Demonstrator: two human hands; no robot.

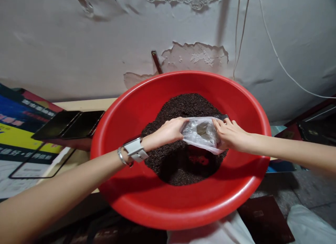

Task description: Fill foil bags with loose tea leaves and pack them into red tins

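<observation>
A clear plastic bag is stretched between my two hands with its mouth spread toward me. My left hand, a white watch on its wrist, pinches the bag's left edge. Its right edge is gripped by my right hand, with fingers closed over the rim. Under the bag lies a heap of dark brown loose grains, perhaps tea leaves, inside a large red plastic basin. A patch of the basin's bottom shows through the heap beneath the bag. What the bag contains is hard to make out.
Left of the basin, a black two-part tray and a thin black wire frame stand near a printed board. Behind rises a peeling white wall with hanging cords. A dark red box sits below right.
</observation>
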